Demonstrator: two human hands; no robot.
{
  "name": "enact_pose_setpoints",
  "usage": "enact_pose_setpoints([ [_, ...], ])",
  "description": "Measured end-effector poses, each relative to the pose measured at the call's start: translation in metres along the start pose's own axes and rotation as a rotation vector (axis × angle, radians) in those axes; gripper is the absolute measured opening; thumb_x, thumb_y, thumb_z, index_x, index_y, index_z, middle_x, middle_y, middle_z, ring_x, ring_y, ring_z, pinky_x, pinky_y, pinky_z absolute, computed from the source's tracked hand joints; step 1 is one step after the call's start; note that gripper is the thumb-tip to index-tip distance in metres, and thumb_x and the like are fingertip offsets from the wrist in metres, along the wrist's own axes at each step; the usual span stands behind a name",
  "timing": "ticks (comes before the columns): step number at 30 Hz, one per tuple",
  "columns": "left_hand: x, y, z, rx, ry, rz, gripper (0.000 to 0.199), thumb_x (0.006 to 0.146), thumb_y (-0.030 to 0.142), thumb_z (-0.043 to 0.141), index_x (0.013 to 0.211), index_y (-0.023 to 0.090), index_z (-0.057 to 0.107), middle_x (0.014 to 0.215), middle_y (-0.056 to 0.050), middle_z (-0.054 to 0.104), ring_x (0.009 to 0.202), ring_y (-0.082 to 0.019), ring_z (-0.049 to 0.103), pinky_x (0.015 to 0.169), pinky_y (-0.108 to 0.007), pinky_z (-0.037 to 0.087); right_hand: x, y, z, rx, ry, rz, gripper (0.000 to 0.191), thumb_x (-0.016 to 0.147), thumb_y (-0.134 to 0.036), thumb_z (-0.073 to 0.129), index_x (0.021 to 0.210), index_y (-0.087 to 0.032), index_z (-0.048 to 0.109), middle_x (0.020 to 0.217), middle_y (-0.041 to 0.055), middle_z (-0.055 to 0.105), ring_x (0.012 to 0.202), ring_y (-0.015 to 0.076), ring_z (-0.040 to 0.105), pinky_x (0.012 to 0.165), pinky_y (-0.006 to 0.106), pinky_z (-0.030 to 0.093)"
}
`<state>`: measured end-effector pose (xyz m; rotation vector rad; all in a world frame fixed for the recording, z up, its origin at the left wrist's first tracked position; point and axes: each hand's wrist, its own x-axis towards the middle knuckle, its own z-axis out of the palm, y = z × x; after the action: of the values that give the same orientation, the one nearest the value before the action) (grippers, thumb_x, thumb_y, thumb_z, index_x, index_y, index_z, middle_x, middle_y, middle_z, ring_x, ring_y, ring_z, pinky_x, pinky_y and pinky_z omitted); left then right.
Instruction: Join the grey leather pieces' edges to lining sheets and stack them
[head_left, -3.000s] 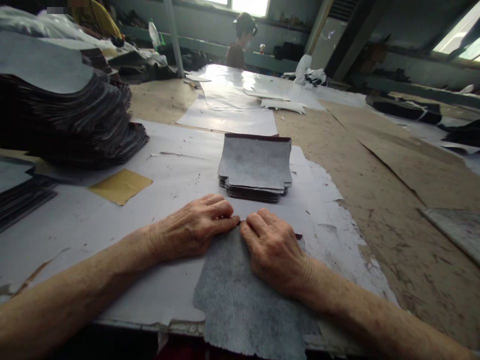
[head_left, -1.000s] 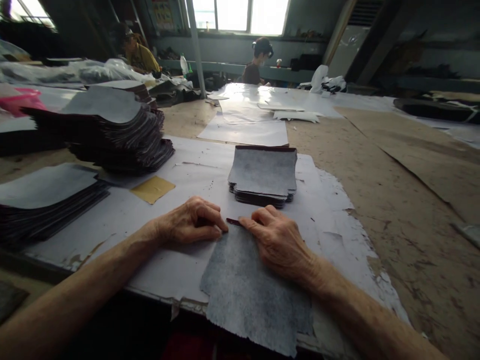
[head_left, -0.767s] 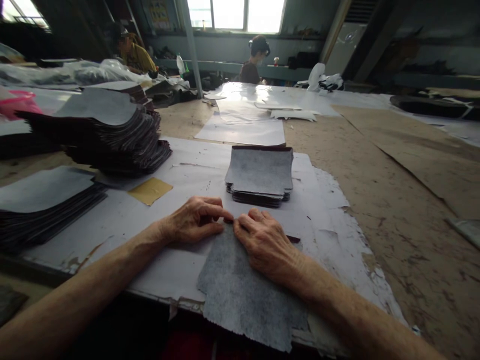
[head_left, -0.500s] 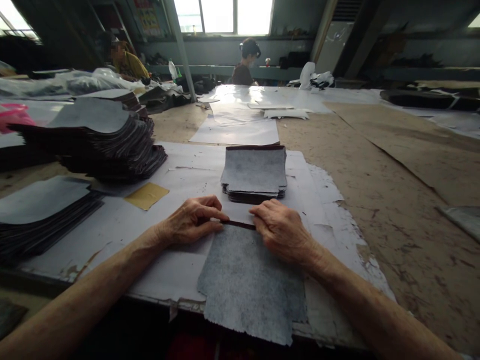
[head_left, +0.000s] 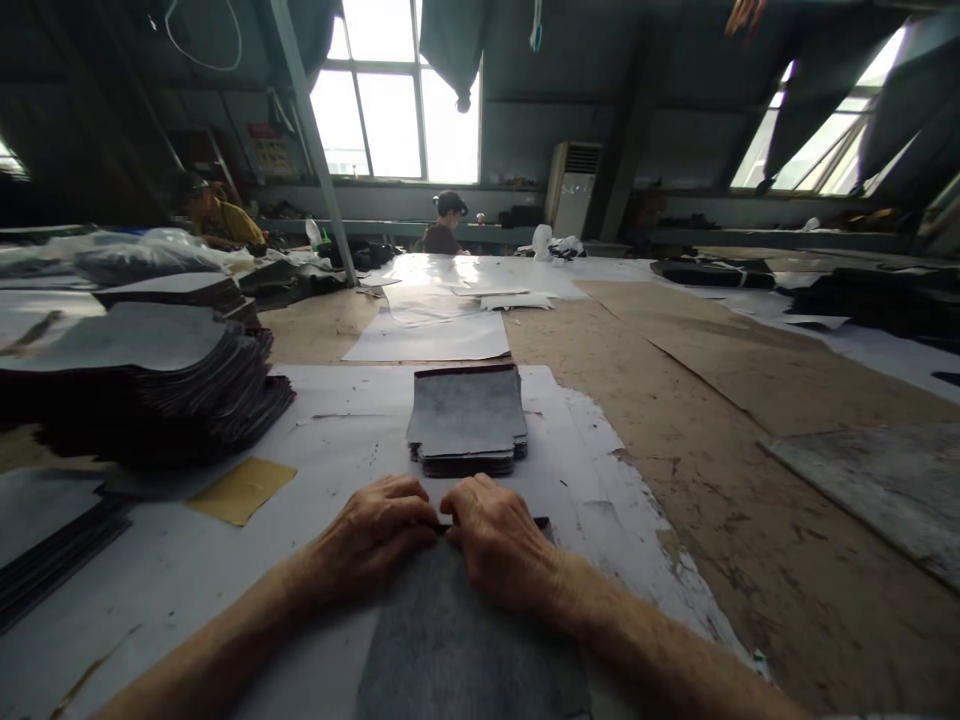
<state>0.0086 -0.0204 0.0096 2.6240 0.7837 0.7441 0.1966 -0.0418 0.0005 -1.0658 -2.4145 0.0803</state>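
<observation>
Grey, flat, cloth-like sheet (head_left: 465, 655) on white paper covering (head_left: 337, 445) is pinched at dark far edge (head_left: 542, 522) by L hand (head_left: 379, 530) & R hand (head_left: 499, 540); prob. light, bendy, best held there.

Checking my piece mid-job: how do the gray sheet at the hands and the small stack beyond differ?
Left hand and right hand touch the sheet; neither touches the stack. Hands partly cover the sheet's dark far edge; the stack's shows whole. Both have gray faces.

A stack (head_left: 466, 412) lies just behind the sheet (head_left: 465, 640).
</observation>
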Motion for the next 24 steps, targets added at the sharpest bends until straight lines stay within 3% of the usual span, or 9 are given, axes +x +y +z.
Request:
enact_pose_setpoints([
  [3,-0.001,0.002,-0.002,-0.005,0.086,-0.046,0.018,0.087,0.020,0.044,0.077,0.016,0.059,0.072,-0.002,0.058,0.067,-0.012,0.056,0.062,-0.023,0.046,0.005,0.004,-0.015,-0.004,-0.013,0.008,0.006,0.078,-0.013,0.058,0.083,-0.013,0.060,0.082,0.0083,0.061,0.077,0.0185,0.052,0.071,0.030,0.041],
  [6,-0.004,0.000,-0.008,0.032,0.161,-0.071,0.014,0.086,0.019,0.046,0.078,0.016,0.057,0.073,-0.002,0.057,0.066,-0.012,0.056,0.059,-0.022,0.046,0.005,0.019,-0.035,0.173,-0.003,0.256,0.018,0.072,-0.026,0.070,0.083,-0.015,0.062,0.081,0.0055,0.063,0.076,0.0167,0.054,0.070,0.029,0.041],
  [10,-0.010,-0.002,-0.015,0.121,0.272,-0.067,0.010,0.085,0.018,0.047,0.080,0.018,0.055,0.074,-0.002,0.058,0.067,-0.012,0.056,0.061,-0.022,0.047,-0.001,0.037,-0.045,0.590,-0.005,0.590,0.013,0.064,-0.018,0.070,0.074,-0.016,0.062,0.061,-0.0041,0.054,0.058,0.0107,0.048,0.055,0.023,0.036],
  [13,-0.012,-0.003,-0.016,0.187,0.355,-0.053,0.007,0.084,0.017,0.050,0.080,0.019,0.055,0.077,-0.002,0.059,0.068,-0.013,0.058,0.061,-0.023,0.047,-0.003,0.039,-0.040,0.803,0.065,0.669,0.011,0.061,-0.012,0.065,0.064,-0.015,0.055,0.055,-0.0067,0.046,0.052,0.0083,0.041,0.048,0.021,0.031],
  [17,-0.013,-0.004,-0.016,0.287,0.421,-0.023,0.007,0.082,0.016,0.052,0.083,0.020,0.058,0.078,-0.003,0.059,0.068,-0.014,0.059,0.062,-0.024,0.048,-0.005,0.034,-0.032,0.642,0.318,0.509,0.011,0.064,-0.014,0.063,0.062,-0.017,0.052,0.055,-0.0061,0.046,0.053,0.0081,0.040,0.049,0.021,0.032],
  [20,-0.014,-0.005,-0.017,0.339,0.418,0.024,0.008,0.081,0.015,0.052,0.084,0.020,0.058,0.077,-0.004,0.059,0.070,-0.014,0.059,0.064,-0.025,0.049,-0.007,0.032,-0.030,0.442,0.469,0.229,0.008,0.070,-0.011,0.055,0.065,-0.017,0.053,0.062,-0.0017,0.053,0.057,0.0098,0.046,0.053,0.022,0.037],
  [24,-0.013,-0.007,-0.016,0.358,0.392,0.063,0.011,0.080,0.011,0.052,0.085,0.019,0.058,0.078,-0.004,0.060,0.072,-0.015,0.058,0.065,-0.027,0.048,-0.008,0.031,-0.029,0.238,0.576,-0.097,0.015,0.071,-0.002,0.048,0.068,-0.016,0.051,0.067,0.0036,0.057,0.063,0.0127,0.050,0.058,0.025,0.042],
])
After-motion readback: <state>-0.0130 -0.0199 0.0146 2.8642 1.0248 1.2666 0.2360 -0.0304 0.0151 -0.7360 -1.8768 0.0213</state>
